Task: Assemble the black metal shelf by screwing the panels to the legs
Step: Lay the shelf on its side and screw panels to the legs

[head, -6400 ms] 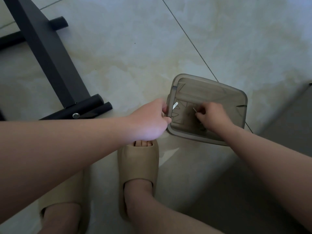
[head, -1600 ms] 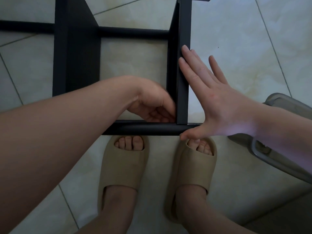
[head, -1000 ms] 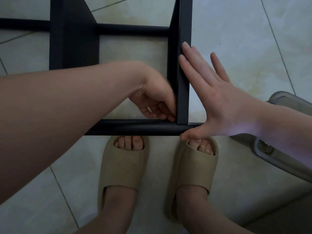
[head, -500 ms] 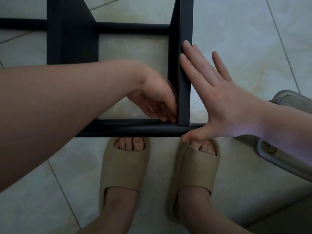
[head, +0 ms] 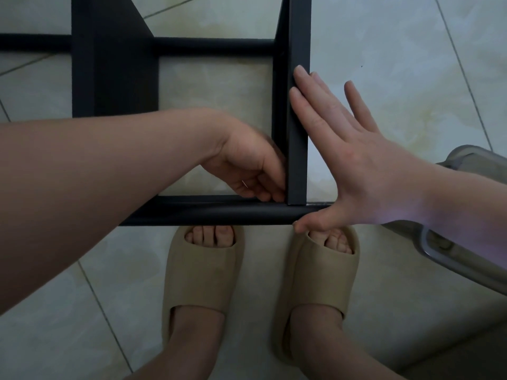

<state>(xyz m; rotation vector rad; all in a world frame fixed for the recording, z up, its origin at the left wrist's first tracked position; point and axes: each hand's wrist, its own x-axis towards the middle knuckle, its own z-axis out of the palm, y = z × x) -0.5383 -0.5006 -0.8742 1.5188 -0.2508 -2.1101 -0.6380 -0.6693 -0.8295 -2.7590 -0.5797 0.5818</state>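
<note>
Shelf frame lies on the floor. My right hand (head: 365, 171) is flat on the panel's (head: 299, 37) outer face, fingers (head: 310, 105) straight and slightly spread, thumb against the leg (head: 208, 213) at the panel's near end. My left hand (head: 247, 165) is inside the panel, fingers curled, pinching a small silver piece (head: 244, 184); screw or key, I cannot tell. I judge: brace the panel square, start the threads straight, turn gently.

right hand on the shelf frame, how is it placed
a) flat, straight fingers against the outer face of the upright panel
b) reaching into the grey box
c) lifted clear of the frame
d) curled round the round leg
A: the right hand lies flat with straight fingers along the outer face of the upright black panel, and its thumb touches the end of the round leg.
</note>
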